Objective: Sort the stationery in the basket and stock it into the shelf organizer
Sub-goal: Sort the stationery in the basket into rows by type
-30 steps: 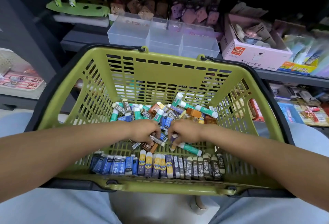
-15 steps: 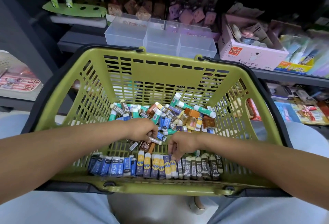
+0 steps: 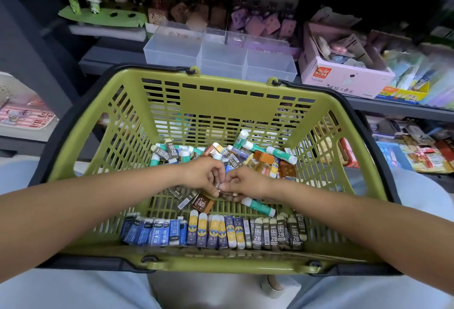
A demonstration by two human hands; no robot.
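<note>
Shelves are waiting behind the basket (image 3: 216, 102); our hands (image 3: 222, 181) are pinching one small eraser (image 3: 217, 185) together, sorting. Next, line it up.

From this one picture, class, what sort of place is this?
Probably a stationery shop: a green plastic shopping basket of boxed erasers, dark shelves crowded with packaged goods, and a pink cardboard display box.

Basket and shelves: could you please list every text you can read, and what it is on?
"2B": grey erasers in the basket's front row.
"2B": a grey eraser in the loose pile.
Blue erasers, yellow erasers, pink box: print too small or blurred to read.
</note>
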